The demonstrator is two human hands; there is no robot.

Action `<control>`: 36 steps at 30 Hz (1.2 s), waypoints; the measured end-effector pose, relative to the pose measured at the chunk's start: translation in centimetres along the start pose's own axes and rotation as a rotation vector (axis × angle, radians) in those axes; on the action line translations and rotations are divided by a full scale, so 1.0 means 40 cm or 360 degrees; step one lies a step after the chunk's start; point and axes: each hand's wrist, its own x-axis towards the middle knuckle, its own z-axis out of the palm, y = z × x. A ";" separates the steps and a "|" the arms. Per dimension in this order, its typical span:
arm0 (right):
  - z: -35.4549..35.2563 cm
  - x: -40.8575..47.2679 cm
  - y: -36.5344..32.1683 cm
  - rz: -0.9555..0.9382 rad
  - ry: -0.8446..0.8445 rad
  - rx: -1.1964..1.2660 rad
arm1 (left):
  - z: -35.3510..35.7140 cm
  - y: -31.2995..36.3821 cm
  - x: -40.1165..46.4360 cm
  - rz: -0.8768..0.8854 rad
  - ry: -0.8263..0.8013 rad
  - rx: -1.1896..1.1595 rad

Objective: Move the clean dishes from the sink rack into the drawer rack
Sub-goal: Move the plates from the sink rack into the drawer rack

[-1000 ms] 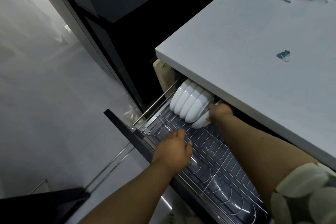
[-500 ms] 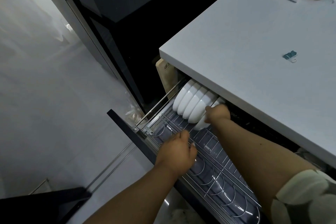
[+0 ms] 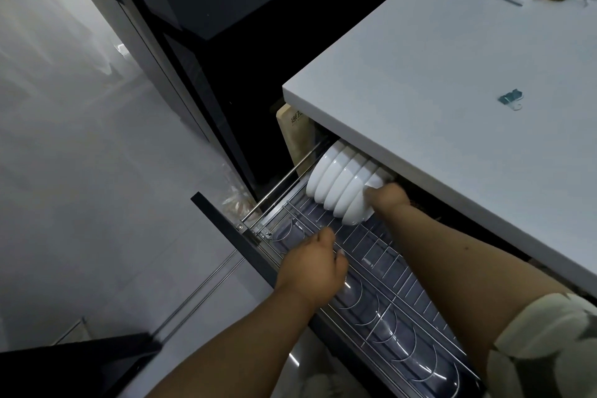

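Hands (image 3: 386, 200) (image 3: 311, 270): right grips bowl (image 3: 357, 212), left hovers.

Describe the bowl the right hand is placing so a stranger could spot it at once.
Start at the white countertop; below its edge a wire drawer rack is pulled out. At the rack's far end, white bowls stand on edge in a row. The one meant is the nearest bowl, the only one the right hand is touching, at the row's open end.

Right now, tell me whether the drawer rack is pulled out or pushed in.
Pulled out. The drawer rack juts beyond the countertop edge, its wire slots exposed, with white bowls standing at its far end.
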 end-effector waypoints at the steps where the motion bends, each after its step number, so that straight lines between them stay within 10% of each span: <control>1: -0.001 -0.011 0.002 -0.0002 0.0023 0.0040 | -0.001 0.002 0.000 -0.0012 -0.0018 0.0022; 36: -0.323 -0.567 0.176 -0.0157 -0.0082 0.0985 | -0.089 0.247 -0.225 0.0083 -0.0099 -0.0389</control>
